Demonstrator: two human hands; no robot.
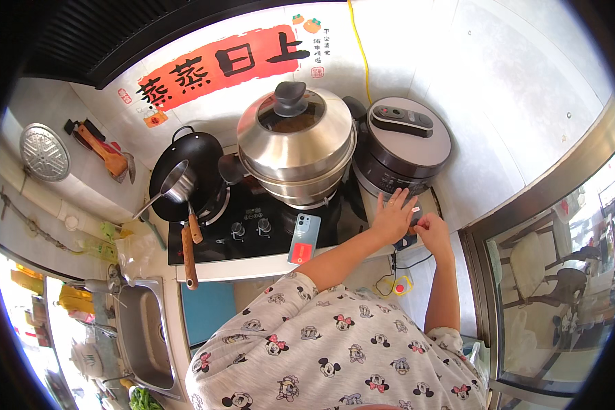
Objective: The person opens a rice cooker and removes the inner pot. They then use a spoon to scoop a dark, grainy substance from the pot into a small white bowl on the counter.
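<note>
My left hand [393, 218] lies with spread fingers on the counter at the front of an electric pressure cooker [410, 138], its fingertips by the cooker's lower edge. Just right of it, the bent fingers of my right hand [431, 231] are at a small dark object [414, 218] with a white tag; what they grip is too small to tell. A dark blue item [405, 242] lies partly hidden beneath my hands at the counter's edge. Left of the cooker, a steel steamer pot [297, 154] with a domed lid stands on the black glass hob [246, 238].
A phone [305, 238] lies at the hob's front edge. A black wok [184, 169] holds a steel saucepan [179, 184], with wooden handles jutting forward. A sink [146, 328] is at lower left. A glazed sliding door [543, 266] stands right. Cables hang below the counter.
</note>
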